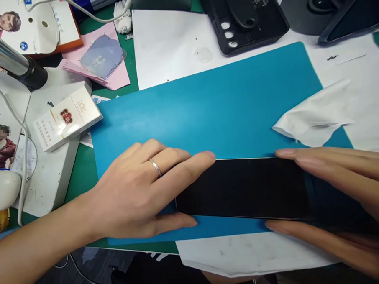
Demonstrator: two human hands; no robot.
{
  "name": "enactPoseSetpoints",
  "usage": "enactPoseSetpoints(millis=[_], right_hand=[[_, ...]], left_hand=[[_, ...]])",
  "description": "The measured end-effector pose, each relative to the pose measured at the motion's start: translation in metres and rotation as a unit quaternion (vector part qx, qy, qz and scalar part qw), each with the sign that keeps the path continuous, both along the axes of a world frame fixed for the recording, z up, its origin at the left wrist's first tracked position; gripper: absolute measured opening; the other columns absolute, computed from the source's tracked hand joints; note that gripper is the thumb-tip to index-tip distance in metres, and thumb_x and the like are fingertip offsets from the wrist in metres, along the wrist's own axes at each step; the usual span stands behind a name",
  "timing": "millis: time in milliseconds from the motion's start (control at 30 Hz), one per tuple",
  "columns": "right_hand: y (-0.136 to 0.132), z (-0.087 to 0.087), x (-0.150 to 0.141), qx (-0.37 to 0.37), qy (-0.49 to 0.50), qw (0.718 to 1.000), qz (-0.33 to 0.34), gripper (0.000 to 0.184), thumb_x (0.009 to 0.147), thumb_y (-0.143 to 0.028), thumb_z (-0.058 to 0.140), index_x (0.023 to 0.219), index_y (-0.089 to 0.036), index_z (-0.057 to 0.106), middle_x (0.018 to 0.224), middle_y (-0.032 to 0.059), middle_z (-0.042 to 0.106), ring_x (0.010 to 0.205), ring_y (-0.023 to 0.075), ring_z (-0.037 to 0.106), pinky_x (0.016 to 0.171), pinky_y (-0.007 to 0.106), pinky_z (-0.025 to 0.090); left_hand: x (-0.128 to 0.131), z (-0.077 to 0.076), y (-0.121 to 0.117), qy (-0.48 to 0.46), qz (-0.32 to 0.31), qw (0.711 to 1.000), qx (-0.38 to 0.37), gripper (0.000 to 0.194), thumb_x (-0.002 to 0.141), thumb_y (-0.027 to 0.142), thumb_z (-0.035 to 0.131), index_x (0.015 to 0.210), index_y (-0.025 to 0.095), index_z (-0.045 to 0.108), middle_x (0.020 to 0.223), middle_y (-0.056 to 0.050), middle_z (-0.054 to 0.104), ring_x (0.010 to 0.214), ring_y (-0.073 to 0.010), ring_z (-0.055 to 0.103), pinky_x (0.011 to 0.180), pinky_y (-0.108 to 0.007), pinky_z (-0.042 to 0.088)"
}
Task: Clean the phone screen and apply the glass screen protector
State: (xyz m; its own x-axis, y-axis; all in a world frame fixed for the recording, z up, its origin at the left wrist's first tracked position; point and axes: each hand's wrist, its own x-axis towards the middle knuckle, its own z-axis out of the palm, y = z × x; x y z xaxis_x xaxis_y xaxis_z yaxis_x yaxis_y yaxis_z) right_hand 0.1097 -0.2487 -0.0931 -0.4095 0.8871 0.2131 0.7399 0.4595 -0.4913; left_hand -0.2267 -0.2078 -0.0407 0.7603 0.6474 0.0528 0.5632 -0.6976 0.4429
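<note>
A black smartphone (pixel 248 189) lies screen up on a blue mat (pixel 225 102), its dark face turned toward me. My left hand (pixel 144 190), with a silver ring on one finger, is closed around the phone's left end, forefinger along the far edge and thumb by the near edge. At the other end my right hand (pixel 345 194) spans the phone, fingers on the far long edge and thumb on the near one. The phone's right end is in shadow and partly hidden by that hand. Right of the mat's middle lies a crumpled white cloth (pixel 314 115).
A white cigarette box (pixel 68 118) rests at the mat's left. Pink paper (pixel 119 74) with a grey-blue patch lies behind it. A black phone case (pixel 243 18) sits at the back on white paper (pixel 166 46). A dark round-based stand (pixel 300 11) is at the far right.
</note>
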Motion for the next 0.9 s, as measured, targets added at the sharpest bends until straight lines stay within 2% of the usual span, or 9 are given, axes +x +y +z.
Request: enactPoseSetpoints(millis=[167,267,433,567,733,900], right_hand=[[0.001,0.0,-0.001,0.002,-0.003,1.0,-0.003,0.084,0.083,-0.061,0.077,0.158,-0.058,0.038,0.135,0.0083,0.072,0.121,0.0408,0.069,0.097,0.065,0.058],[0.002,0.001,-0.002,0.015,-0.011,1.0,0.01,0.084,0.087,-0.057,0.076,0.161,-0.054,0.036,0.136,0.0098,0.071,0.124,0.0412,0.067,0.097,0.064,0.058],[0.004,0.005,-0.006,0.083,-0.037,0.995,0.037,0.086,0.091,-0.052,0.074,0.165,-0.047,0.031,0.133,0.0115,0.071,0.122,0.0388,0.067,0.093,0.058,0.058],[0.004,0.009,-0.01,0.086,-0.043,0.994,0.048,0.086,0.093,-0.05,0.072,0.167,-0.044,0.029,0.131,0.0127,0.07,0.121,0.0367,0.067,0.094,0.055,0.058],[0.004,0.011,-0.009,0.072,-0.045,0.995,0.045,0.083,0.095,-0.05,0.069,0.167,-0.041,0.03,0.13,0.0143,0.07,0.119,0.0382,0.067,0.093,0.056,0.057],[0.004,0.008,-0.004,0.073,-0.045,0.995,0.057,0.084,0.094,-0.048,0.073,0.166,-0.042,0.031,0.131,0.0115,0.07,0.119,0.0383,0.067,0.09,0.054,0.057]], left_hand=[[0.0,-0.001,0.001,0.009,-0.005,1.0,0.005,0.07,0.099,0.062,0.061,0.155,0.025,0.042,0.129,-0.01,0.07,0.1,-0.0268,0.065,0.081,-0.04,0.05],[0.0,-0.001,0.0,0.009,-0.012,0.999,0.032,0.073,0.097,0.061,0.066,0.154,0.021,0.042,0.129,-0.011,0.07,0.098,-0.0264,0.065,0.079,-0.04,0.049],[0.0,0.0,-0.001,0.017,-0.016,0.998,0.053,0.075,0.096,0.058,0.07,0.152,0.018,0.042,0.131,-0.012,0.07,0.096,-0.0252,0.065,0.078,-0.039,0.049],[0.0,-0.001,-0.002,0.027,-0.012,0.998,0.059,0.077,0.095,0.058,0.071,0.153,0.018,0.041,0.131,-0.013,0.069,0.097,-0.0258,0.065,0.078,-0.039,0.048],[0.002,-0.003,-0.002,0.016,-0.009,0.998,0.063,0.07,0.096,0.055,0.069,0.149,0.017,0.043,0.124,-0.011,0.07,0.095,-0.0252,0.064,0.077,-0.038,0.046],[0.003,-0.005,-0.002,-0.001,-0.004,0.998,0.059,0.064,0.096,0.049,0.068,0.144,0.016,0.044,0.111,-0.009,0.07,0.089,-0.0235,0.062,0.073,-0.036,0.044]])
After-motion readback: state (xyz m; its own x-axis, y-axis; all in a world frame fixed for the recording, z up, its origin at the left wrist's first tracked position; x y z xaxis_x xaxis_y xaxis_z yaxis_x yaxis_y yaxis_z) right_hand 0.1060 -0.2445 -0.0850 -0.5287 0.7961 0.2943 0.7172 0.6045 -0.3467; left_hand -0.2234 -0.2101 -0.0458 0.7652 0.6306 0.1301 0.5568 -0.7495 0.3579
